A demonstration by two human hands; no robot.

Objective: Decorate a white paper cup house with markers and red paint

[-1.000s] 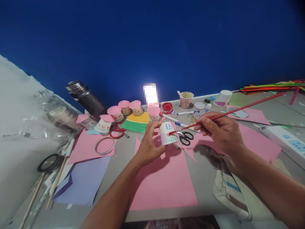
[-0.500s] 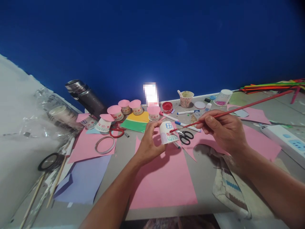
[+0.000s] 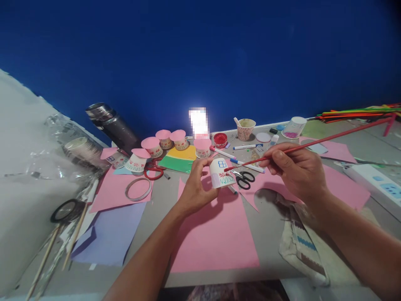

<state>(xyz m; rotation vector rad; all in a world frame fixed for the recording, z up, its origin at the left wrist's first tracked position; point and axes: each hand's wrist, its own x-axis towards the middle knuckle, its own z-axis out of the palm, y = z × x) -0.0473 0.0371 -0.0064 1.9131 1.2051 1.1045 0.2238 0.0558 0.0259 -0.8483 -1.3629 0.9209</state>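
My left hand is closed around a small white paper cup, held upside down and slightly tilted above a pink paper sheet. A blue window, green grass strokes, red dabs and a pale purple patch decorate the cup's side. Between the fingers and thumb of my right hand is a long red paintbrush. Its red-coated tip meets or nearly meets the cup near the red dabs. Black-handled scissors lie just behind the cup, and an open pot of red paint stands farther back.
Several decorated cups with pink paper tops stand at the back left beside a dark thermos. A tape roll and purple paper lie left. Markers, a cloth and a power strip are on the right.
The brush tip has shifted up very slightly on the cup's side, and my right hand has moved a little. My left hand keeps the cup in nearly the same place.
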